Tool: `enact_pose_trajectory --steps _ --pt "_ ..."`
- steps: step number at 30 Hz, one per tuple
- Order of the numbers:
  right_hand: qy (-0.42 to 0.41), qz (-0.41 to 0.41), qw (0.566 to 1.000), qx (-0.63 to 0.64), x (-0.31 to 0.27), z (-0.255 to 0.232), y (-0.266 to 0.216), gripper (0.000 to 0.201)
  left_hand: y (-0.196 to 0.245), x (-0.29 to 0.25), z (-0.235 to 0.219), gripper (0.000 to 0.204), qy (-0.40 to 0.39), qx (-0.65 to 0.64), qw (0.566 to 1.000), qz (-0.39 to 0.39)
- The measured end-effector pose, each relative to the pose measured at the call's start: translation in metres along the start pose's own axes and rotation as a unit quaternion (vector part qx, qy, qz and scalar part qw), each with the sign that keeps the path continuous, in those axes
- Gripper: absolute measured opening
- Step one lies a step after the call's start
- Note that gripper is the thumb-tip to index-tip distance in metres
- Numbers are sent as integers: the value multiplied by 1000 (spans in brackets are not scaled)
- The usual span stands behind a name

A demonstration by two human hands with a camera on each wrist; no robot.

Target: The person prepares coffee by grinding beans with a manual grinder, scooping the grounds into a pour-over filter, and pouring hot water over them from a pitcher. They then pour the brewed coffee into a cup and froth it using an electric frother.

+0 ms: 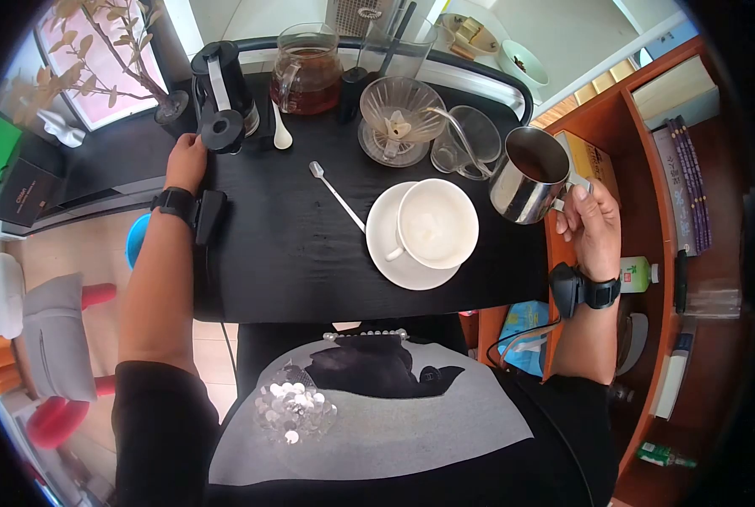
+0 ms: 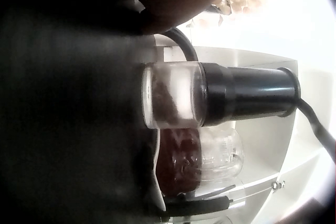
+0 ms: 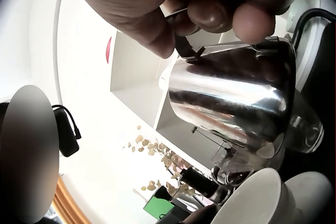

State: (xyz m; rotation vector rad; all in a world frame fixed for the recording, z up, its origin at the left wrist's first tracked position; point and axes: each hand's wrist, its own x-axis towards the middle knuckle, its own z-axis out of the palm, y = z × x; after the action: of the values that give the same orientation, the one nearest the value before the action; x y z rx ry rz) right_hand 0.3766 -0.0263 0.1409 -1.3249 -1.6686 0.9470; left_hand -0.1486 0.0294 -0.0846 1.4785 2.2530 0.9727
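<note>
My right hand (image 1: 593,221) grips the handle of a stainless steel gooseneck kettle (image 1: 517,190). Dark liquid shows inside the kettle, and its thin spout points toward a ribbed glass coffee dripper (image 1: 404,101). In the right wrist view, thumb and fingers curl at the handle of the upright kettle. A white cup (image 1: 458,215) with a pale inside stands on a white saucer (image 1: 382,245), left of the kettle. My left hand (image 1: 187,162) rests on the black table's left side, holding nothing, beside a black hand coffee grinder (image 2: 249,92) with a clear base.
A glass pot (image 1: 306,89) of reddish-brown liquid stands at the back near a white spoon (image 1: 282,135). Another small spoon (image 1: 335,194) leans on the saucer. A clear glass cup (image 1: 470,135) stands behind the kettle. Wooden shelves (image 1: 648,169) border the table's right side.
</note>
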Motion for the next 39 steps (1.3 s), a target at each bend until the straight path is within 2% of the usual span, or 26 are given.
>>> enact_pose_trajectory --steps 1,2,3,4,6,8,10,12,16,19,21,24,26,28,29,32,34,39 --pt "13 22 999 38 -1 2 2 33 10 -5 -3 42 -1 1 1000 0" --pt "27 43 996 76 -3 3 6 33 25 -12 -8 39 30 -10 999 -14" --pt "28 43 996 80 -6 3 11 33 35 -19 -14 37 63 -20 997 -26" --pt "23 36 990 134 -9 4 18 31 40 -23 -20 37 65 -17 997 -23" --pt "19 27 980 194 -14 6 28 30 46 -37 -32 28 78 -102 992 -14" --pt "61 28 966 249 -25 8 37 32 53 -63 -43 18 176 -20 975 134" --pt "63 13 957 283 -35 3 51 33 89 -102 -62 15 143 -79 978 133" --pt "88 -3 949 304 -45 0 61 33 130 -135 -67 15 -17 -265 961 73" --pt "110 -26 941 319 -61 -6 79 35 212 -156 -43 25 -216 -277 932 94" --pt "136 -47 940 309 -78 -12 82 34 233 -135 -5 34 -204 -217 944 141" --pt "155 -41 935 316 -93 -21 82 33 245 -124 10 37 -184 -141 963 137" --pt "169 -36 930 323 -114 -38 92 32 246 -110 28 36 -170 -132 970 116" --pt "179 -31 932 313 -125 -47 100 32 255 -115 28 33 -156 -145 971 109" --pt "176 -31 932 314 -131 -53 103 31 260 -117 26 31 -177 -184 965 57" --pt "186 -20 932 311 -133 -55 103 32 260 -118 28 31 -174 -183 966 55" --pt "191 -21 930 313 -135 -57 109 32 257 -116 34 29 -145 -162 973 76" --pt "189 -32 928 319 -137 -56 116 32 257 -115 35 27 -138 -206 966 77" --pt "193 -19 929 315 -141 -53 117 32 272 -108 16 25 -108 -211 965 115"
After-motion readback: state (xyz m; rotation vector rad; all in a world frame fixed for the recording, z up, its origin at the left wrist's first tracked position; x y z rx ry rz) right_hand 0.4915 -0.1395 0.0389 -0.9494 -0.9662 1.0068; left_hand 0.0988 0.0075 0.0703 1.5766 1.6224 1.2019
